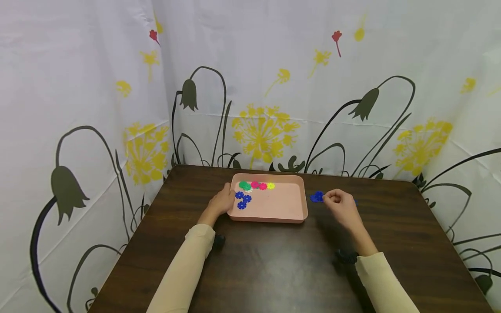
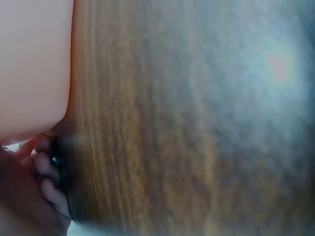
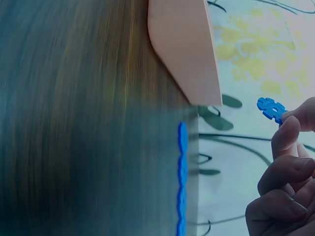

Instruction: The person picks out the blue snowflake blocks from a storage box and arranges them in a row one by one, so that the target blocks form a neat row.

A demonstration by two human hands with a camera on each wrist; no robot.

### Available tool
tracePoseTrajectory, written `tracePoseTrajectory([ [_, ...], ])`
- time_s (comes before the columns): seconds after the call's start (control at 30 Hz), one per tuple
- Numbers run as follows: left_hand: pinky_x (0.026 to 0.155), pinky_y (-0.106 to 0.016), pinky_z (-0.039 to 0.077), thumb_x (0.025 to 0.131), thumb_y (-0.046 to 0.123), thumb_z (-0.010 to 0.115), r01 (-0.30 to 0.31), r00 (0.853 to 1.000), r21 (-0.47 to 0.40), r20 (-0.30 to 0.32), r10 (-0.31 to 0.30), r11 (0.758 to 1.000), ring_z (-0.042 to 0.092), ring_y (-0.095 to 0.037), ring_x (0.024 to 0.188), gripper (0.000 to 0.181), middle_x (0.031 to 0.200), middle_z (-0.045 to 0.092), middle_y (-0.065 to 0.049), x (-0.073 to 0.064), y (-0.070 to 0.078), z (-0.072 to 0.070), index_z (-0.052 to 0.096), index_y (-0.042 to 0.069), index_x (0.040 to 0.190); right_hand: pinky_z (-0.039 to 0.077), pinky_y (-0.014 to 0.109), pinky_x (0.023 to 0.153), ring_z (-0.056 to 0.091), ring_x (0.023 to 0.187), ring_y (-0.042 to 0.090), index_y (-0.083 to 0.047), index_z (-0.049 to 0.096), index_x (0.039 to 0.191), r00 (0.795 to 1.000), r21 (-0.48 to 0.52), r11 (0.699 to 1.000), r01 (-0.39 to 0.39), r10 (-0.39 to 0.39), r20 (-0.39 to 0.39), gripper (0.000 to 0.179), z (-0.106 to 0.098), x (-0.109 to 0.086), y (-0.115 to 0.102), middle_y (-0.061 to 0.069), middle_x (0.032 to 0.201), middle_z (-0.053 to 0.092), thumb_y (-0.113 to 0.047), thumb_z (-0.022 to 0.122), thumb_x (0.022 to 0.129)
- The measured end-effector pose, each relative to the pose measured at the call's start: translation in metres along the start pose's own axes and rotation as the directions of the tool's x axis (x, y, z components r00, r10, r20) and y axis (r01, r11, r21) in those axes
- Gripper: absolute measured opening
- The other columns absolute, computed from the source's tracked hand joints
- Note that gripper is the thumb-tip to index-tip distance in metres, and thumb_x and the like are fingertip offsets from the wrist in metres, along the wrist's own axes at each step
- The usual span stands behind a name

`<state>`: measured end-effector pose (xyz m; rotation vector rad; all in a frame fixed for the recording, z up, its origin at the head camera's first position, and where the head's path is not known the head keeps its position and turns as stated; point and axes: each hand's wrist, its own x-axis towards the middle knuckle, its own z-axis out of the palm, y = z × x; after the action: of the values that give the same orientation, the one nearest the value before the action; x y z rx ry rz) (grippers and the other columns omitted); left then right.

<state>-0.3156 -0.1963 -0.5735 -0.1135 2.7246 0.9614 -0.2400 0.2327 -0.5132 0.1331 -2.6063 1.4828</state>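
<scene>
A shallow pink tray (image 1: 283, 200) lies on the dark table. My left hand (image 1: 222, 201) grips its left side, and in the left wrist view curled fingers (image 2: 48, 167) show by the tray's corner. To the tray's right, my right hand (image 1: 343, 208) pinches a blue flower-shaped disc (image 3: 270, 109) between thumb and forefinger, held above the table. Below it, a row of blue discs (image 3: 182, 172) lies end to end on the table, partly hidden by the hand in the head view. Whether those discs are joined I cannot tell.
Inside the tray, blue discs (image 1: 242, 205) lie at the left, with green discs (image 1: 245, 185), pink discs (image 1: 255, 184) and a yellow disc (image 1: 271, 185) along the far side. A floral curtain (image 1: 258, 87) hangs behind the table (image 1: 274, 261).
</scene>
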Motion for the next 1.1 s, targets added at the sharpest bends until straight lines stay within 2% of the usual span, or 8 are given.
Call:
tracePoseTrajectory([
  [0.2, 0.114, -0.066, 0.041, 0.114, 0.041, 0.029, -0.007, 1.000, 0.008, 0.000, 0.007, 1.000, 0.058, -0.037, 0.122, 0.058, 0.150, 0.056, -0.022, 0.000, 0.000, -0.001, 0.028, 0.009, 0.162, 0.045, 0.026, 0.062, 0.055, 0.065, 0.008, 0.004, 0.071, 0.107, 1.000, -0.029, 1.000, 0.010, -0.010, -0.019, 0.024, -0.022, -0.004, 0.007, 0.004, 0.075, 0.067, -0.020, 0.070, 0.104],
  [0.47, 0.116, -0.067, 0.040, 0.114, 0.038, 0.030, 0.000, 1.000, -0.009, -0.011, -0.001, 1.000, 0.058, -0.041, 0.130, 0.057, 0.154, 0.054, -0.024, -0.010, 0.010, -0.007, 0.029, 0.006, 0.161, 0.044, 0.028, 0.061, 0.055, 0.065, 0.008, 0.002, 0.071, 0.112, 0.997, -0.094, 0.995, -0.040, 0.035, -0.063, 0.030, -0.049, -0.006, 0.011, -0.007, 0.072, 0.066, -0.027, 0.066, 0.107],
  [0.7, 0.116, -0.066, 0.040, 0.114, 0.041, 0.029, 0.000, 1.000, 0.003, 0.000, 0.000, 1.000, 0.057, -0.039, 0.131, 0.059, 0.155, 0.054, -0.022, -0.003, 0.002, 0.000, 0.028, 0.008, 0.163, 0.046, 0.029, 0.061, 0.056, 0.069, 0.009, -0.001, 0.072, 0.113, 0.997, -0.160, 0.987, -0.033, 0.022, -0.072, 0.031, -0.063, -0.009, 0.018, 0.005, 0.079, 0.069, -0.031, 0.066, 0.108],
  [0.8, 0.115, -0.066, 0.040, 0.114, 0.041, 0.029, 0.001, 1.000, -0.002, -0.009, -0.001, 1.000, 0.058, -0.039, 0.129, 0.058, 0.153, 0.055, -0.021, -0.003, 0.002, 0.001, 0.030, 0.008, 0.162, 0.046, 0.028, 0.061, 0.057, 0.070, 0.007, -0.001, 0.072, 0.114, 0.997, -0.175, 0.984, -0.036, 0.023, -0.076, 0.032, -0.069, -0.008, 0.021, 0.006, 0.080, 0.069, -0.032, 0.066, 0.108],
  [0.93, 0.114, -0.065, 0.041, 0.114, 0.037, 0.029, -0.001, 1.000, -0.017, -0.011, 0.000, 1.000, 0.058, -0.039, 0.127, 0.055, 0.151, 0.056, -0.022, -0.011, 0.007, -0.004, 0.031, 0.006, 0.160, 0.047, 0.029, 0.062, 0.058, 0.071, 0.006, 0.001, 0.071, 0.117, 0.995, -0.167, 0.983, -0.078, 0.065, -0.080, 0.037, -0.078, -0.006, 0.028, 0.001, 0.080, 0.070, -0.035, 0.064, 0.109],
  [1.1, 0.112, -0.063, 0.044, 0.115, 0.036, 0.027, -0.010, 1.000, -0.022, -0.009, 0.010, 1.000, 0.059, -0.038, 0.120, 0.052, 0.145, 0.058, -0.022, -0.015, 0.010, -0.007, 0.033, 0.006, 0.158, 0.050, 0.027, 0.066, 0.061, 0.075, 0.003, 0.003, 0.069, 0.123, 0.981, -0.128, 0.975, -0.184, 0.174, -0.086, 0.045, -0.089, -0.003, 0.044, -0.012, 0.079, 0.068, -0.039, 0.059, 0.109],
])
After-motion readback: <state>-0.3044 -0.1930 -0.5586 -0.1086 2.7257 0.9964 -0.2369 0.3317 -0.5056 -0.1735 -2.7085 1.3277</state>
